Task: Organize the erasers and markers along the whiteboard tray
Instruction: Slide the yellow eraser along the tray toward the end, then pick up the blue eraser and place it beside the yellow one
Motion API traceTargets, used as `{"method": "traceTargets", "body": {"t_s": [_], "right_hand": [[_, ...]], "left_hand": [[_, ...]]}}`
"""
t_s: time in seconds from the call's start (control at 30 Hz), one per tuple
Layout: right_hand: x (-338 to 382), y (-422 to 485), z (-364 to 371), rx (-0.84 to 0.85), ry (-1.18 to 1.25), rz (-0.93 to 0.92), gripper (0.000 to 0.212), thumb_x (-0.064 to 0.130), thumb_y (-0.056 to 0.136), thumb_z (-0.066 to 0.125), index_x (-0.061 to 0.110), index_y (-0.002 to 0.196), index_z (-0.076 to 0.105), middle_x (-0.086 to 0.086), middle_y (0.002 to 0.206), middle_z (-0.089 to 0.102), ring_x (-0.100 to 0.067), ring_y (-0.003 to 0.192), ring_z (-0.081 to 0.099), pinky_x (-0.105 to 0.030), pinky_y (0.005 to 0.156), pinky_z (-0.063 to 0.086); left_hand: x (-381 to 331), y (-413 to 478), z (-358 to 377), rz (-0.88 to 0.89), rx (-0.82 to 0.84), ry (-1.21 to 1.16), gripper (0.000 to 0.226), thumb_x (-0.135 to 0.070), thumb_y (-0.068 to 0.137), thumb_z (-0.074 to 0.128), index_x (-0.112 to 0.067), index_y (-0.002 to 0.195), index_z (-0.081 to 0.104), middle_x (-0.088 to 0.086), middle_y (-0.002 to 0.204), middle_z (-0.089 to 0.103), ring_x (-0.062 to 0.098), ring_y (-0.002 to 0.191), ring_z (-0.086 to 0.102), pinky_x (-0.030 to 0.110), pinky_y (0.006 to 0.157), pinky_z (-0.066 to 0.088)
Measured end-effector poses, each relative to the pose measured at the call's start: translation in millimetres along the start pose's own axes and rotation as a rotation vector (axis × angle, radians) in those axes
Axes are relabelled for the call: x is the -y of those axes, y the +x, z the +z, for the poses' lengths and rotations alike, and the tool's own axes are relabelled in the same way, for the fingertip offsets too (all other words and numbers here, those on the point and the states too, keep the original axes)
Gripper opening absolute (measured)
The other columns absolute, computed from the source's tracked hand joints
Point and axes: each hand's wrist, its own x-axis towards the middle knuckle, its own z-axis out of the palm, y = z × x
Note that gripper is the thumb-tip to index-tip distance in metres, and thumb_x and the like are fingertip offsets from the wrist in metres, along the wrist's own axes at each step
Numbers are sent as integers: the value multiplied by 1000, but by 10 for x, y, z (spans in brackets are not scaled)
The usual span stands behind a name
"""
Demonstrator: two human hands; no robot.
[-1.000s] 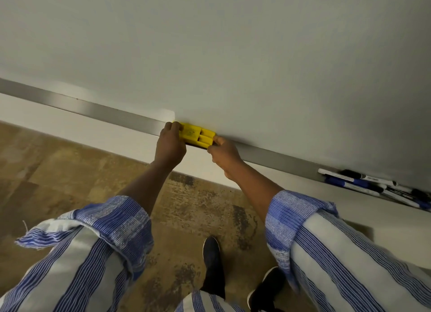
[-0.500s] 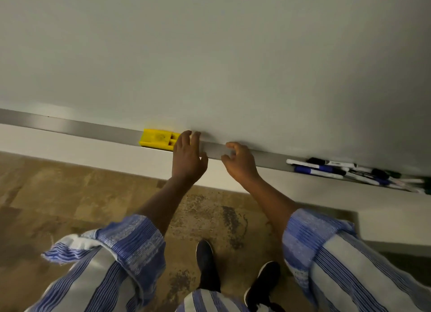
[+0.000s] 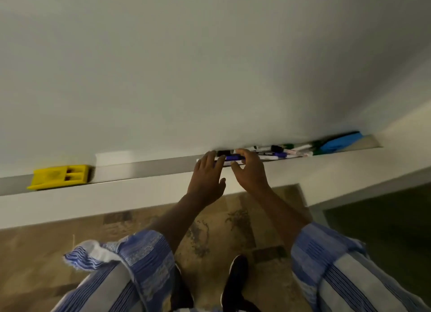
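Observation:
A yellow eraser [image 3: 60,176] lies in the silver whiteboard tray [image 3: 151,169] at the left. Several markers [image 3: 286,153] are piled in the tray at the right, and a blue eraser [image 3: 338,143] sits past them at the tray's right end. My left hand [image 3: 206,178] has its fingers spread and rests on the left end of the pile. My right hand [image 3: 250,171] is beside it, thumb below and fingers above a blue marker [image 3: 233,158]. Whether it grips the marker is unclear. The hands hide the markers' left ends.
The whiteboard [image 3: 210,66] fills the upper view. A white wall ledge [image 3: 116,202] runs under the tray, which ends at the right near a corner. Below are brown patterned floor [image 3: 221,225] and my dark shoes [image 3: 234,281].
Both hands have left the yellow eraser, which stays in the tray at the left. They moved right along the tray to the marker pile and now touch it.

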Motion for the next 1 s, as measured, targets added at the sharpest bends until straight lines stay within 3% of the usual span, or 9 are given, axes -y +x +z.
{"method": "traceTargets", "body": {"t_s": [0.13, 0.27, 0.4, 0.57, 0.7, 0.8, 0.9, 1.0], "right_hand": [[-524, 110, -619, -116, -29, 39, 41, 17, 91, 67, 7, 129, 58, -14, 129, 61, -28, 119, 58, -33, 99, 47], [-1030, 250, -1210, -221, -43, 146, 42, 21, 92, 65, 9, 131, 56, -14, 131, 59, -28, 121, 55, -28, 98, 43], [-1453, 427, -1700, -318, 18, 289, 46, 22, 93, 63, 12, 136, 51, -15, 136, 52, -31, 121, 55, -46, 104, 48], [-1893, 706, -2151, -415, 169, 469, 51, 26, 93, 65, 12, 138, 46, -16, 135, 55, -32, 123, 55, -45, 104, 48], [-2176, 933, -2382, -426, 246, 533, 60, 28, 90, 69, 14, 142, 42, -17, 139, 53, -33, 124, 54, -40, 102, 48], [-2301, 1097, -2472, -389, 362, 570, 68, 29, 89, 70, 16, 147, 36, -19, 137, 53, -35, 112, 62, -48, 94, 55], [-2345, 1220, -2492, -417, 449, 591, 74, 33, 88, 72, 16, 149, 33, -18, 135, 53, -31, 99, 68, -39, 72, 63], [-2358, 1315, -2445, -427, 506, 640, 72, 36, 85, 74, 13, 143, 37, -18, 131, 54, -32, 95, 69, -34, 60, 61]], "left_hand": [[-503, 310, 220, 68, 73, 12, 76, -34, 93, 60, -18, 156, 20, 14, 164, 15, 33, 152, 12, 50, 122, 23], [-950, 562, 455, 133, 124, 14, 78, -36, 96, 56, -18, 158, 12, 15, 166, 7, 32, 154, 4, 49, 125, 15], [-1402, 845, 610, 194, 145, 19, 74, -39, 95, 56, -15, 156, 20, 17, 164, 14, 34, 151, 12, 47, 124, 18], [-1947, 1271, 747, 189, 130, -95, 68, -40, 93, 59, -15, 149, 32, 14, 151, 36, 34, 140, 33, 47, 116, 31], [-2149, 1553, 893, 184, 106, -81, 68, -42, 91, 62, -17, 149, 36, 12, 150, 38, 32, 139, 35, 46, 114, 31], [-2099, 1623, 1045, 246, 136, 50, 76, -45, 93, 58, -16, 155, 24, 16, 161, 21, 35, 150, 17, 50, 121, 21], [-1982, 1569, 1219, 294, 178, 172, 89, -55, 96, 48, -16, 159, -1, 17, 166, -8, 35, 153, -9, 49, 123, -1], [-1919, 1534, 1309, 316, 163, 204, 96, -62, 94, 44, -17, 157, -12, 17, 164, -21, 34, 151, -20, 49, 122, -9]]}}
